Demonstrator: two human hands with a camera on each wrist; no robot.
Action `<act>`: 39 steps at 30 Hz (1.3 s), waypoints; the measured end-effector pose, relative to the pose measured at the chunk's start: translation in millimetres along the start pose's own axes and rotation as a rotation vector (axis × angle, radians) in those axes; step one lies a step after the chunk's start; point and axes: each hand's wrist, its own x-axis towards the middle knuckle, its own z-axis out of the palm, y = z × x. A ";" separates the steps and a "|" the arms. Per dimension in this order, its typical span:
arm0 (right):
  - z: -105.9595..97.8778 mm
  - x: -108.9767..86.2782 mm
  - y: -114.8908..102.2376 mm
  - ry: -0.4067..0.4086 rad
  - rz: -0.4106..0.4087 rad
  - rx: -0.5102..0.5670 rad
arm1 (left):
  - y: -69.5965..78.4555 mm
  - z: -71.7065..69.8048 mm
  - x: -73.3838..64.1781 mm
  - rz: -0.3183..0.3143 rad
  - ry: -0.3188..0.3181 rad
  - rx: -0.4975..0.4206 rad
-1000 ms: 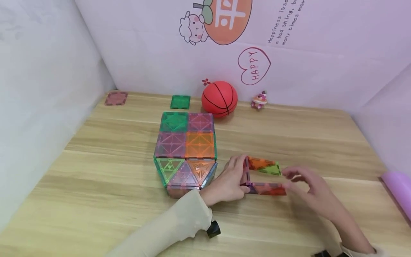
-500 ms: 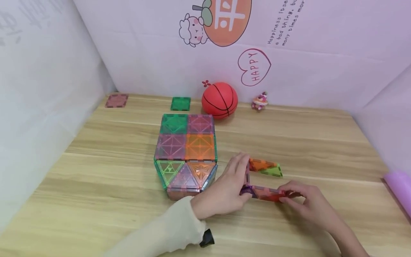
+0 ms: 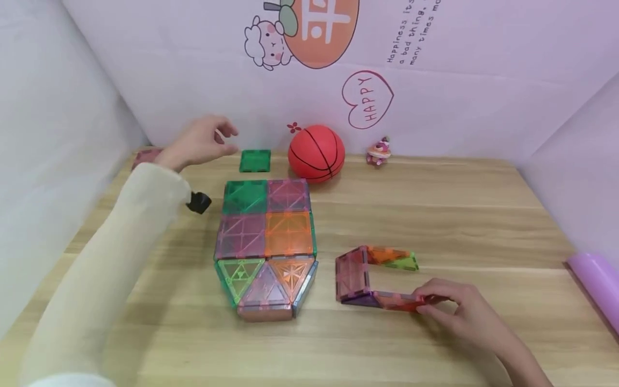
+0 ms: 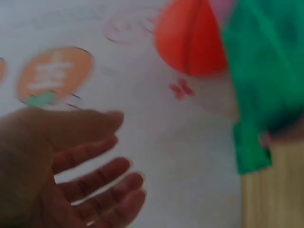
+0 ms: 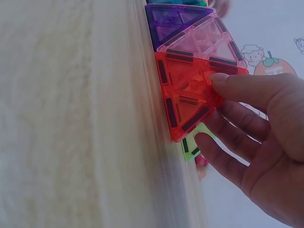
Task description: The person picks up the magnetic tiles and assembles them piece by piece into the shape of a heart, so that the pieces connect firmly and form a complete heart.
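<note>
My right hand [image 3: 466,312] pinches a red triangular magnetic tile [image 5: 187,90] between thumb and fingers. That tile ends a standing row with a pink triangle [image 5: 206,40] and a purple triangle [image 5: 173,23]. The row joins an upright pink square tile [image 3: 352,274]; behind it stands a second row, an orange tile [image 3: 384,255] and a lime-green tile [image 3: 406,262]. Holding nothing, my left hand [image 3: 200,141] hovers at the back left with loosely bent fingers. It lies between a flat pink tile [image 3: 145,157], partly hidden by the wrist, and a flat green square tile [image 3: 255,160].
A low block of joined tiles [image 3: 242,236] stands left of the middle on the wooden table [image 3: 435,209]. A red ball [image 3: 316,153] and a small figurine [image 3: 379,151] sit by the back wall. A purple roll [image 3: 592,285] lies at the right edge.
My left hand has let go of the upright pink square tile and moved to the back left. My right hand has come down to the near row and grips its red end tile.
</note>
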 end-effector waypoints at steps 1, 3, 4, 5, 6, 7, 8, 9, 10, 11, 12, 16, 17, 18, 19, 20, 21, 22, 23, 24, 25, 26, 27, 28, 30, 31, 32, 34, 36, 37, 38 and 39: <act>-1.0 -1.4 0.6 -0.006 -0.005 0.012 | -13.0 4.3 17.6 0.019 -0.047 0.033; -2.9 -3.4 1.0 -0.017 0.005 0.021 | -35.7 17.2 48.2 0.049 -0.144 0.107; -3.5 -4.0 1.3 -0.022 0.010 0.026 | -44.5 24.1 60.4 0.055 -0.197 0.134; -4.2 -4.2 1.8 -0.028 0.019 0.028 | -51.4 30.9 71.1 0.053 -0.240 0.160; -5.0 -4.4 2.5 -0.030 0.024 0.031 | -56.9 37.2 80.2 0.048 -0.269 0.183; -5.7 -4.8 3.5 -0.028 0.028 0.033 | -61.0 42.9 88.4 0.037 -0.294 0.198; -6.7 -5.1 4.6 -0.026 0.034 0.032 | -63.5 48.3 95.6 0.027 -0.315 0.212; -7.9 -5.5 5.9 -0.024 0.036 0.033 | -64.9 52.7 101.8 0.012 -0.338 0.227; -7.1 -5.1 5.5 -0.025 0.028 0.039 | -67.1 54.3 101.0 0.005 -0.351 0.227; -6.7 -4.7 5.2 -0.025 0.021 0.042 | -68.2 55.7 100.1 0.003 -0.356 0.237; -6.5 -4.6 5.0 -0.023 0.012 0.046 | -68.5 56.4 98.6 0.005 -0.361 0.244; -8.0 -3.9 4.4 -0.019 -0.001 0.042 | -68.1 59.0 93.0 0.049 -0.352 0.288; -8.6 -3.8 4.4 -0.018 -0.002 0.041 | -67.9 59.9 92.2 0.055 -0.347 0.287; -9.2 -3.7 4.4 -0.018 0.000 0.037 | -67.2 60.7 91.3 0.056 -0.345 0.280; -9.6 -3.6 4.5 -0.018 0.002 0.034 | -67.7 62.1 90.9 0.057 -0.337 0.270; -9.6 -3.6 4.9 -0.016 0.003 0.031 | -67.7 63.5 90.7 0.057 -0.330 0.262; -9.5 -3.7 5.3 -0.016 0.006 0.028 | -68.0 64.8 90.8 0.054 -0.322 0.254; -8.9 -3.8 5.8 -0.015 0.006 0.030 | -68.2 65.8 90.6 0.050 -0.318 0.249; -7.9 -4.2 6.4 -0.013 0.004 0.036 | -68.5 66.5 90.3 0.041 -0.315 0.245; -7.1 -4.2 6.6 -0.012 0.008 0.033 | -68.9 66.4 89.2 0.038 -0.306 0.250; -6.1 -3.3 6.1 -0.012 0.008 0.031 | -69.7 63.3 86.4 0.034 -0.289 0.262; -5.1 -2.3 5.5 -0.011 0.007 0.030 | -69.3 58.4 83.3 0.033 -0.273 0.280; -4.1 -1.3 4.9 -0.011 0.005 0.029 | -67.7 52.1 79.6 0.027 -0.258 0.295; -3.2 -0.2 4.3 -0.010 0.001 0.027 | -65.4 44.8 75.5 0.029 -0.242 0.308; -1.7 2.1 3.2 -0.010 -0.003 0.020 | -56.9 28.0 66.2 0.048 -0.190 0.333; -0.9 3.3 3.1 -0.010 -0.011 0.016 | -49.6 19.2 60.8 0.052 -0.162 0.342; -0.1 4.6 3.1 -0.010 -0.021 0.012 | -41.5 11.6 54.6 0.060 -0.136 0.346; 1.3 7.5 2.7 -0.009 -0.035 -0.005 | -20.3 -0.1 40.4 0.076 -0.085 0.346; 2.4 10.3 1.9 -0.008 -0.045 -0.024 | 6.3 -6.4 25.0 0.094 -0.040 0.349; 2.8 11.5 1.4 -0.008 -0.048 -0.033 | 20.6 -7.1 17.5 0.113 -0.023 0.342; 3.1 12.5 0.4 -0.008 -0.047 -0.041 | 35.0 -6.1 10.7 0.147 -0.003 0.336; 3.4 13.5 -0.6 -0.009 -0.042 -0.049 | 50.4 -3.9 3.8 0.180 0.010 0.331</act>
